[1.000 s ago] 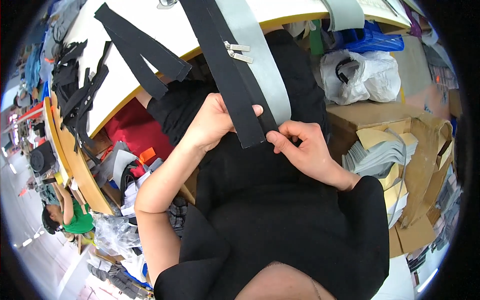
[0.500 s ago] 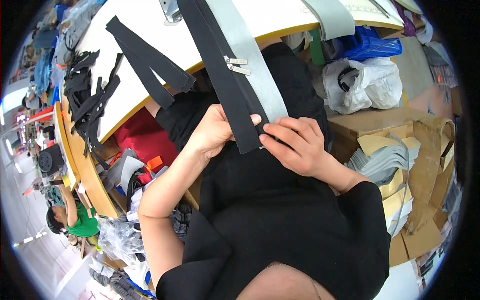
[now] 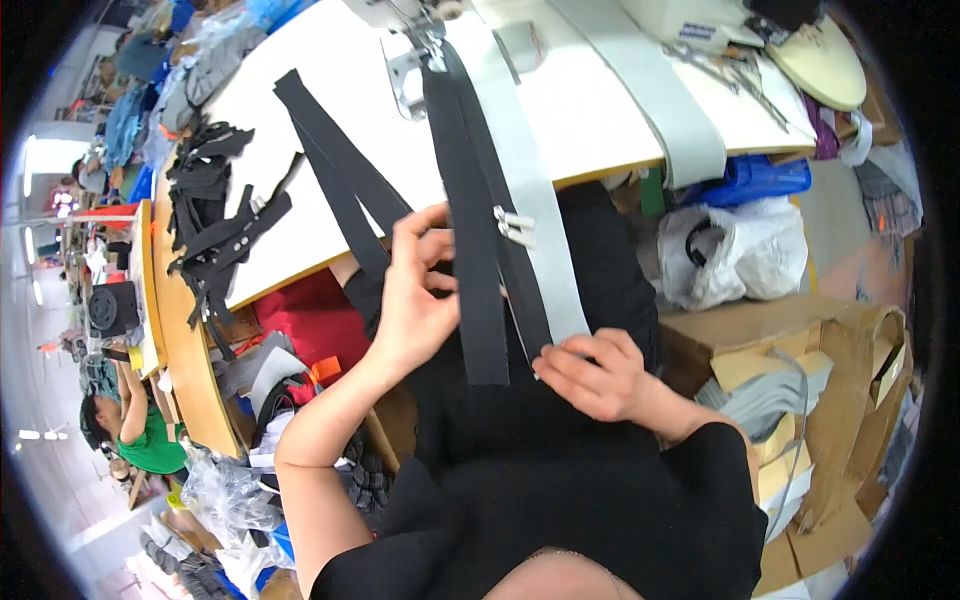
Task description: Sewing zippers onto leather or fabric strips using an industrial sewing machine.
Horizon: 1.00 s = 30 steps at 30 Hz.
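A long black zipper tape [image 3: 485, 335] runs down from the sewing machine's presser foot [image 3: 432, 45] over the table edge, beside a light grey fabric strip [image 3: 540, 205]. Two silver zipper pulls [image 3: 515, 226] lie on it. Lower down, the black tape parts into two lengths. My left hand [image 3: 420, 295] curls round the left length's edge, its thumb partly hidden behind the tape. With pinched fingers, my right hand [image 3: 597, 375] holds the lower end of the right black length, against the grey strip's end.
More black tapes [image 3: 340, 160] and a pile of black zipper pieces [image 3: 215, 200] lie on the white table [image 3: 300, 225]. Another grey strip [image 3: 650, 85] hangs over the edge. To the right stand a white bag [image 3: 735, 250] and a cardboard box [image 3: 740, 325]. A co-worker [image 3: 145, 430] sits far left.
My hands have moved lower and farther apart. The black tape's lower end, held together earlier, now shows a gap between its lengths. The view has shifted, showing more of the machine.
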Tool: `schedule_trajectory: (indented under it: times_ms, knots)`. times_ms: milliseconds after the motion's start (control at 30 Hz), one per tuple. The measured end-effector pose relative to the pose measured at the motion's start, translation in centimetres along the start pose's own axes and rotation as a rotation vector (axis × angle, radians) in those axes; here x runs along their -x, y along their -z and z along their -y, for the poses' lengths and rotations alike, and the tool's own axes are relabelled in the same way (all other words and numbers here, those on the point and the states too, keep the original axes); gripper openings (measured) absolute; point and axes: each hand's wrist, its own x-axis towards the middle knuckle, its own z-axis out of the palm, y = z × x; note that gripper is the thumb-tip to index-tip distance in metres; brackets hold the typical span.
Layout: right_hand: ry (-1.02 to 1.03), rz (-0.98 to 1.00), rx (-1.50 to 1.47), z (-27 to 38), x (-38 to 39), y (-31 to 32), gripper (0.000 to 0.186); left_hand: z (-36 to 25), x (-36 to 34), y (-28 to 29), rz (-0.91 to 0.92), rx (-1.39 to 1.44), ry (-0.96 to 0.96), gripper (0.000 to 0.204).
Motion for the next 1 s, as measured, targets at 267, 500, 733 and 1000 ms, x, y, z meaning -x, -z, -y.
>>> schedule_trajectory:
  times_ms: [267,500,733,1000]
  knots:
    - [-0.007,0.052,-0.027,0.1,-0.7,-0.1,0.018,1.4,-9.1,2.5,-0.148,-0.353,-0.277,0.052]
    - [-0.014,0.099,-0.060,-0.4,-0.5,-0.2,0.020,1.5,-15.2,4.2,-0.306,-0.460,-0.379,0.019]
    - [-0.041,0.183,-0.123,-1.2,-0.3,-0.4,0.021,2.5,-15.9,4.5,-0.238,-0.406,-0.396,0.019]
    - [-0.077,0.238,-0.186,-1.8,0.6,-1.7,0.027,2.5,-16.3,5.1,-0.241,-0.536,-0.455,0.027]
